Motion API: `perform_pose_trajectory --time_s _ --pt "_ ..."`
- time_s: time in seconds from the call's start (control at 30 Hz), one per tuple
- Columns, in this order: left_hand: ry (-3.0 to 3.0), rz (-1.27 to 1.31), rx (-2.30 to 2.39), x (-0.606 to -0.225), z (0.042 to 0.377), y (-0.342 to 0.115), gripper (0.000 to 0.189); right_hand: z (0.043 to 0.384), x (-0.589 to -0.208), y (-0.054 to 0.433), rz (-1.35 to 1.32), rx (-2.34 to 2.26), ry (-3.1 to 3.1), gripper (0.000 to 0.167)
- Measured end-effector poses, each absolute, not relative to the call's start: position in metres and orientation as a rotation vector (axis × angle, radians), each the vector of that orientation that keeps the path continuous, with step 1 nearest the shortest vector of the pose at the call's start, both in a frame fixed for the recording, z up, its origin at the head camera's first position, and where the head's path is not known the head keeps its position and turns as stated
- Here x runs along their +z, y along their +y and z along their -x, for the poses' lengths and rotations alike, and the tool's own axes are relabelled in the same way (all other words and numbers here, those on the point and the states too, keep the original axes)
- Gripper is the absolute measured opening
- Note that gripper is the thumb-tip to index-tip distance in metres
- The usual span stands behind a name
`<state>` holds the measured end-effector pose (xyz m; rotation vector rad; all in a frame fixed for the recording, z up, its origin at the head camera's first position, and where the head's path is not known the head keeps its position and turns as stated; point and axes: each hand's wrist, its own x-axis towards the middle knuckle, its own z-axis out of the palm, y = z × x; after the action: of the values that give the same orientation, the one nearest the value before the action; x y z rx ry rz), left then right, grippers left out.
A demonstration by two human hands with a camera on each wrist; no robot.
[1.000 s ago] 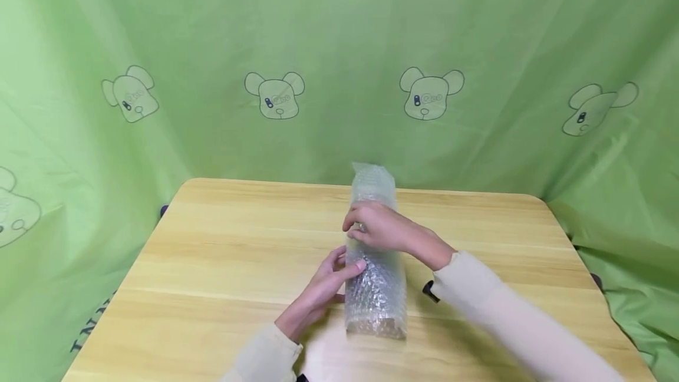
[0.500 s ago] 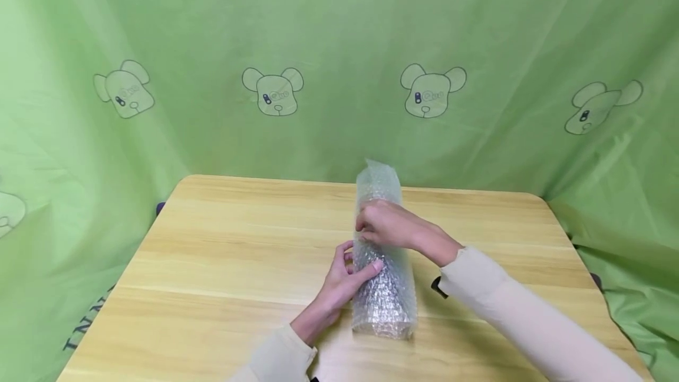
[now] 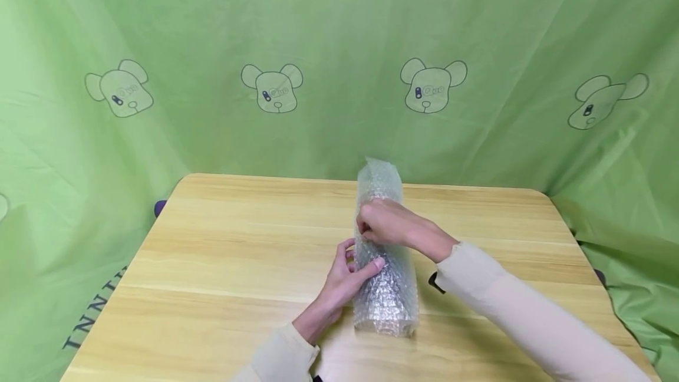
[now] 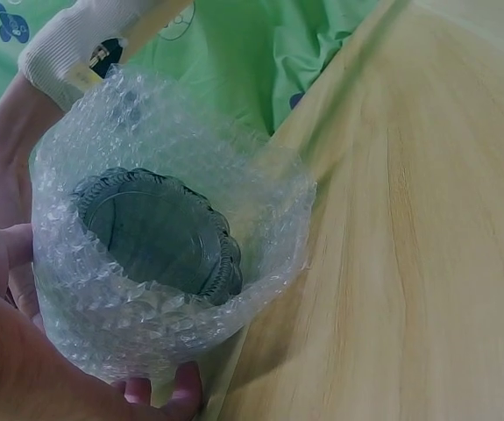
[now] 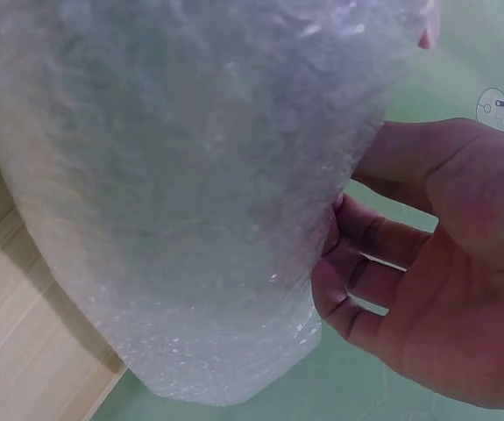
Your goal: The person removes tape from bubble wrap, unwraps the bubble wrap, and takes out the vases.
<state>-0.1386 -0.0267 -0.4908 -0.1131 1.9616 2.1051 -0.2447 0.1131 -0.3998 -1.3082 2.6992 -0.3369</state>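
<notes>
A long roll of bubble wrap (image 3: 389, 305) lies lengthwise on the table. In the left wrist view its near end gapes, and inside shows a dark blue-green glass piece (image 4: 159, 232) with a scalloped rim. The rest of the glass is hidden by the wrap. My left hand (image 3: 345, 276) grips the roll from its left side, thumb on top and fingers low along the side. Farther up the roll, my right hand (image 3: 389, 223) reaches across it and pinches the wrap near its left side. In the right wrist view, curled fingertips (image 5: 326, 285) press against the plastic.
The light wood table (image 3: 239, 264) extends to both sides of the roll. A green curtain (image 3: 339, 28) with bear-head outlines hangs right behind the table's back edge, where the roll's far end reaches. Small black wrist cameras (image 3: 436, 283) sit under the sleeves.
The bubble wrap roll has shifted slightly to the right, with both hands moving along. Over the last half second the hands and the roll have hardly moved.
</notes>
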Motion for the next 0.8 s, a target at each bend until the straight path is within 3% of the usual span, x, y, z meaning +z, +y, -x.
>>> perform_pose_trajectory --time_s 0.5,0.8 --pt "1.975 0.086 2.118 -0.49 0.137 -0.025 0.082 0.248 -0.39 0.1 1.084 -0.173 2.59 0.01" --pt "1.978 0.087 2.118 -0.488 0.137 -0.024 0.082 0.251 -0.388 0.103 1.156 -0.185 2.506 0.024"
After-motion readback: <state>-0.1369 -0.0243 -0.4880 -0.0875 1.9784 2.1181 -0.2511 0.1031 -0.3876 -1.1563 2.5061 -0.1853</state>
